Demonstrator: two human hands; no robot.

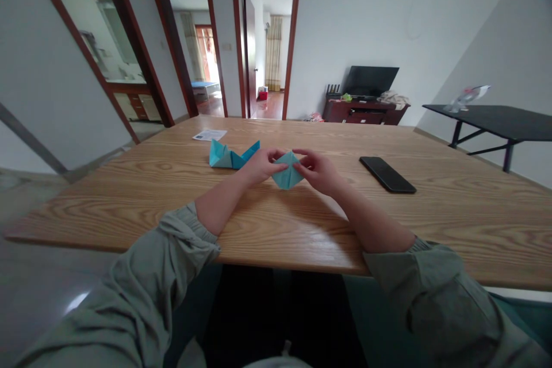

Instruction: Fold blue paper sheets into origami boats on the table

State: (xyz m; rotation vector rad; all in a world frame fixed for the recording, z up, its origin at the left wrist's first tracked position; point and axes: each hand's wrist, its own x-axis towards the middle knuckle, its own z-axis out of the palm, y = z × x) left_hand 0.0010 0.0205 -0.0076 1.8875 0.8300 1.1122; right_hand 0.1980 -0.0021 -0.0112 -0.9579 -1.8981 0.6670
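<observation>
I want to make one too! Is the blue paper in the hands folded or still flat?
Folded. The blue paper shows creases and layered, pointed corners, and it sits between the left hand and right hand.

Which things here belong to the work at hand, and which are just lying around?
In use:
left hand and right hand, both holding a folded blue paper piece
folded blue paper shape, just beyond the hands

Lying about:
black smartphone
small printed sheet
</observation>
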